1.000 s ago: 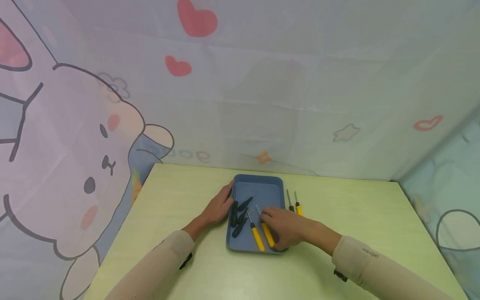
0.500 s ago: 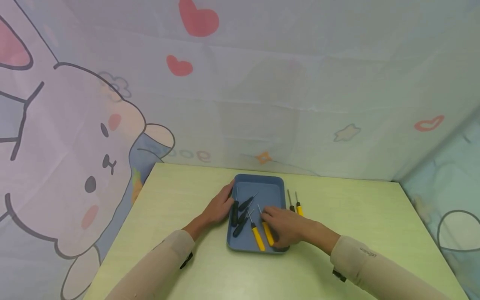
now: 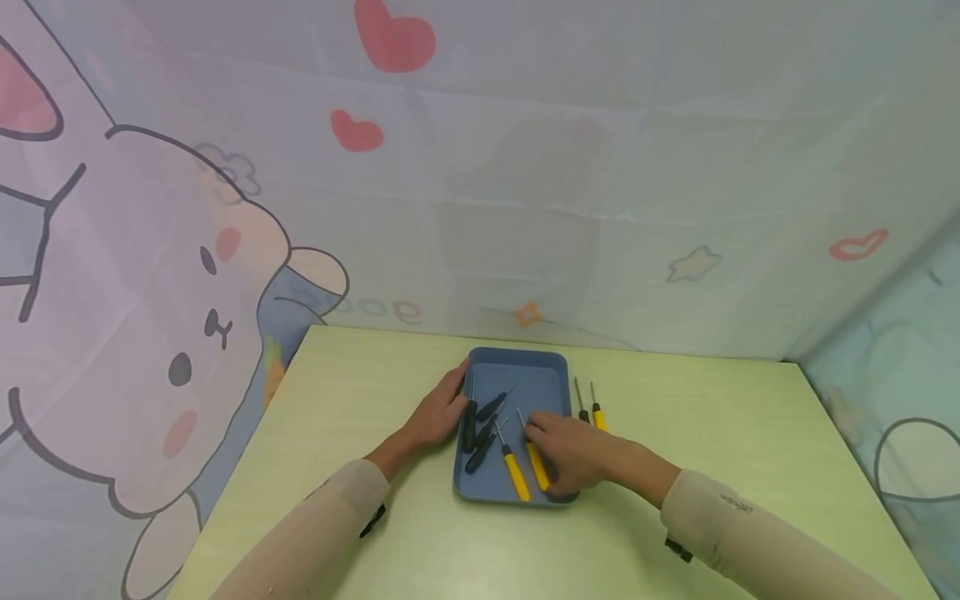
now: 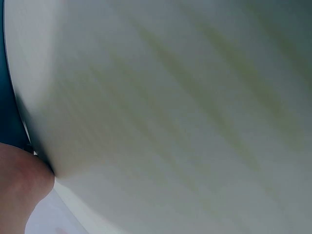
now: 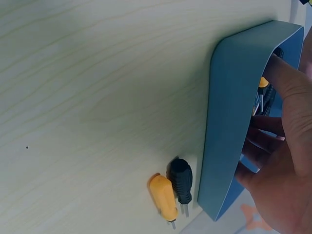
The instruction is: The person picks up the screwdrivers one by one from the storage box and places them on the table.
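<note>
A shallow blue tray (image 3: 517, 492) lies on the table and holds several screwdrivers. My left hand (image 3: 435, 417) holds the tray's left side, with the thumb near the rim; its fingertips are partly hidden. Inside the right half of the tray, my right hand (image 3: 573, 454) grips a yellow-handled screwdriver (image 3: 537, 468), thumb by the handle's end and fingers near the shaft. Just left of it lies another yellow screwdriver (image 3: 516, 477). Several black screwdrivers (image 3: 469, 427) sit along the tray's left side. The right wrist view shows the right fingers reaching over the tray wall (image 5: 229, 112).
Right of the tray, a yellow screwdriver (image 5: 163, 197) and a black screwdriver (image 5: 181, 180) lie side by side on the table. The pale wood-grain table (image 3: 720, 450) ends against a printed cloth backdrop (image 3: 517, 208) at the back.
The yellow screwdriver at my right hand shifts very slightly, its tip moving right. My left hand and the tray stay almost still.
</note>
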The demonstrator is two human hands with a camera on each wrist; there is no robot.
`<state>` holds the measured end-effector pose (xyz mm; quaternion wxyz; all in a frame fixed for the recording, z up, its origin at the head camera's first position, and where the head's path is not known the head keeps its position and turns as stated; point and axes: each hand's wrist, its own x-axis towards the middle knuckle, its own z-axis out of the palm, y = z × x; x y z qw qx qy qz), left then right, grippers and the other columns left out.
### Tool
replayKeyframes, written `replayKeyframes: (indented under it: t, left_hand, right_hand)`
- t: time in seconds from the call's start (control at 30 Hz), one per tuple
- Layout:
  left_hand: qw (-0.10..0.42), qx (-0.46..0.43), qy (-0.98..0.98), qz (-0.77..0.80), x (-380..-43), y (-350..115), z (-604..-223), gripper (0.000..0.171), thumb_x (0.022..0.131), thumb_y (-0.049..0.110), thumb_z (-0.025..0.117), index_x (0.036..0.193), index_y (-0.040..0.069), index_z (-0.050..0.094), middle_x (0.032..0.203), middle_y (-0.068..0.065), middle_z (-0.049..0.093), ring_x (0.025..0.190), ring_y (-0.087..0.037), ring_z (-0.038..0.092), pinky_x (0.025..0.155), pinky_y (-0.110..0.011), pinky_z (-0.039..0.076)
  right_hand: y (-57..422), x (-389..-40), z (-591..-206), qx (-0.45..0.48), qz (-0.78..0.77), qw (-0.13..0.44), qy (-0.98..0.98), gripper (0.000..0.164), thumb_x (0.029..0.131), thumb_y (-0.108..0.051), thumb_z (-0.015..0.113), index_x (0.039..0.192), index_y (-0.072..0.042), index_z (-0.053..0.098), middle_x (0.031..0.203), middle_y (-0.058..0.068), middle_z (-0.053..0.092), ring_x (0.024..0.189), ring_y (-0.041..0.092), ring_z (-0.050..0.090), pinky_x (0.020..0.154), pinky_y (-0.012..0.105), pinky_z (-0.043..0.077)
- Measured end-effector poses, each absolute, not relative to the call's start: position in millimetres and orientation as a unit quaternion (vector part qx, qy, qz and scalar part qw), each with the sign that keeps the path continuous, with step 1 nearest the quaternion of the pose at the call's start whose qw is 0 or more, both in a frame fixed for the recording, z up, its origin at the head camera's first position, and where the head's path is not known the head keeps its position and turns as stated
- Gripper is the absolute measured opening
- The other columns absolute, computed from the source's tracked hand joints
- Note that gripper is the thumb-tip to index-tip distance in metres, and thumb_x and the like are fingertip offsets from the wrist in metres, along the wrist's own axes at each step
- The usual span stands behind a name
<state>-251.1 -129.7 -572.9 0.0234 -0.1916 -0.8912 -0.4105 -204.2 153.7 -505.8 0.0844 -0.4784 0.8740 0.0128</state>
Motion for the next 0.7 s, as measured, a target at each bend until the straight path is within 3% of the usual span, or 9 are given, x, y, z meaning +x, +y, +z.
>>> replayKeyframes:
  t: [0.2,0.43,0.7]
  left_hand:
    - [0.025,-0.192,-0.892,-0.408,-251.8,-128.9,-574.6,0.064,0.099,0.013,0.042,0.159,0.01,0.02,0.161,-0.008,0.028,0.147,-0.031,0.028,0.117,-0.045,0.026]
    - [0.024,-0.191,-0.892,-0.409,-250.8,-129.0,-571.9,0.064,0.099,0.012,0.042,0.159,0.01,0.021,0.161,-0.008,0.029,0.147,-0.032,0.028,0.117,-0.045,0.026]
    - [0.026,-0.188,-0.896,-0.4,-250.8,-128.7,-571.9,0.063,0.099,0.011,0.043,0.159,0.009,0.022,0.161,-0.007,0.029,0.147,-0.031,0.028,0.118,-0.043,0.025]
  right_hand:
    - [151.0,-204.0,-501.7,-0.484,0.019,0.083,0.871,0.077,0.073,-0.048,0.08,0.133,-0.006,0.055,0.127,0.005,0.051,0.106,0.018,0.049,0.088,0.035,0.049]
    - [144.8,-202.8,-501.5,-0.484,0.051,0.07,0.871,0.067,0.07,-0.049,0.079,0.121,-0.011,0.058,0.115,0.001,0.051,0.097,0.016,0.049,0.077,0.032,0.048]
    - [143.0,-203.1,-508.4,-0.479,0.065,0.064,0.873,0.07,0.071,-0.053,0.077,0.124,-0.012,0.057,0.121,0.003,0.051,0.1,0.017,0.048,0.08,0.034,0.048]
